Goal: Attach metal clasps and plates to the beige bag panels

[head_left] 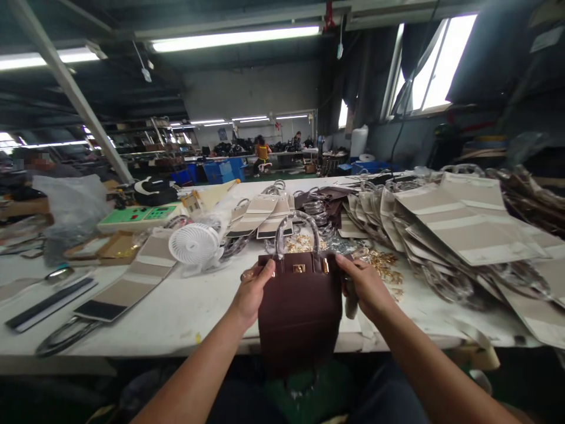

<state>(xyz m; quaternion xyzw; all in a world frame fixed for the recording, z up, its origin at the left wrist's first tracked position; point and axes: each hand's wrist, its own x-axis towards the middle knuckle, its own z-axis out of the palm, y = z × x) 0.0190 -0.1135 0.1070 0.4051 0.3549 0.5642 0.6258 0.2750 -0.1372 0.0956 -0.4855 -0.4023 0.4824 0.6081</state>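
A dark brown handbag panel [300, 312] hangs upright over the table's front edge, its plastic-wrapped handle [298, 221] arching up at the top. Gold-coloured metal fittings [299, 268] sit along its upper part. My left hand [256, 288] pinches the upper left corner, thumb on the front. At the upper right corner my right hand [359, 282] grips the same panel; a greyish, elongated object [351, 300] shows under that palm, its kind unclear. Behind the panel, loose gold metal pieces [382, 265] lie scattered on the white table [198, 312].
Stacked beige panels [468, 224] with wrapped handles cover the right side. A white fan [194, 244] stands left of centre, near a beige panel [132, 277] and a black-and-white strip [50, 303]. Farther left are a cardboard box [117, 247] and a green-topped machine [136, 216]. Other people are in the background.
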